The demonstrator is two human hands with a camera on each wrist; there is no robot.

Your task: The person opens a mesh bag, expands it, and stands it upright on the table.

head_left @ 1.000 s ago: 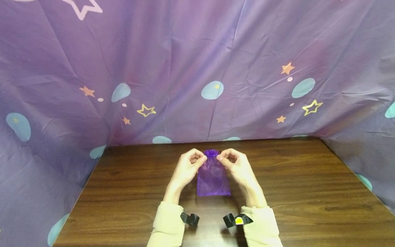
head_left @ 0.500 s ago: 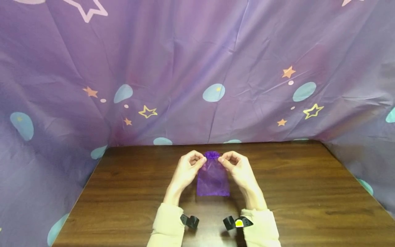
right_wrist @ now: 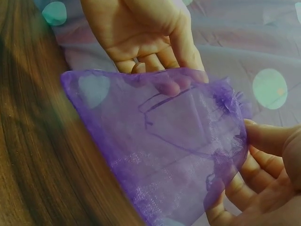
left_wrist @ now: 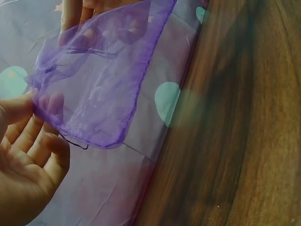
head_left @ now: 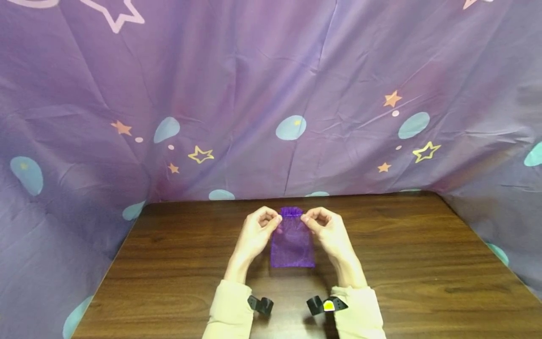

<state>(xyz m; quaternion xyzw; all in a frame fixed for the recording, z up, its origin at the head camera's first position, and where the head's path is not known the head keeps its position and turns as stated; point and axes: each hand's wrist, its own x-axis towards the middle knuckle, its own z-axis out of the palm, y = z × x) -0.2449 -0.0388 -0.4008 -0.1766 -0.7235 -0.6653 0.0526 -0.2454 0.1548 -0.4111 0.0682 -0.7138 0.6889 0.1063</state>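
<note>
A sheer purple drawstring pouch (head_left: 292, 245) hangs between my two hands in the head view, its gathered neck at the top and its straight bottom edge lower down. My left hand (head_left: 256, 230) pinches the left side of the neck between thumb and fingers. On the opposite side, my right hand (head_left: 328, 230) pinches the neck the same way. The left wrist view shows the see-through pouch (left_wrist: 99, 89) with a thin dark cord loop below its edge. Through the mesh in the right wrist view, drawstring cords (right_wrist: 150, 117) show behind the pouch.
A brown wood-grain table (head_left: 182, 254) lies beneath my hands. Purple cloth (head_left: 237, 94) printed with stars and blue ovals encloses its back and sides. Black wrist mounts (head_left: 261, 305) sit on both pale sleeves (head_left: 230, 306).
The pouch's gathered neck has spread wider and flatter, with my right hand shifting slightly to the right. Both hands keep their pinch. The head view has tilted slightly.
</note>
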